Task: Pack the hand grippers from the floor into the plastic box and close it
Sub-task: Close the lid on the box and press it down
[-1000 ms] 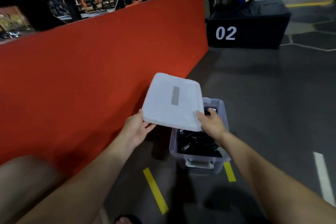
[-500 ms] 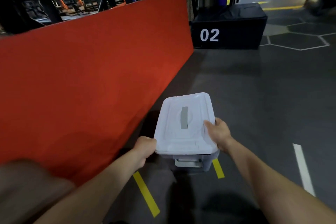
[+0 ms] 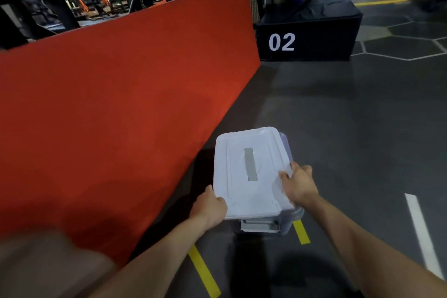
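The plastic box [image 3: 289,221] stood on the dark floor [image 3: 350,128] just beside a red panel [image 3: 121,92], with its white lid [image 3: 251,172] lying on top but skewed — the clear rim showed along the right side, so it looked not yet seated. The left hand [image 3: 210,205] gripped the lid's near left corner, thumb on top and fingers curled under the edge; the right hand [image 3: 300,184] held the right edge, thumb on the lid and fingers wrapped down over the side. No hand grippers were visible; whether they were all inside could not be told with the lid covering the opening. The lid seemed light, thin and a little flexible, likely to bow if pressed at its middle — better taken at the edges and corners, as it was, and pushed down over the rim. The smooth plastic might slip. A latch [image 3: 260,225] showed on the near end of the box, apparently unfastened. A black box marked "02" [image 3: 307,31] stood well apart.
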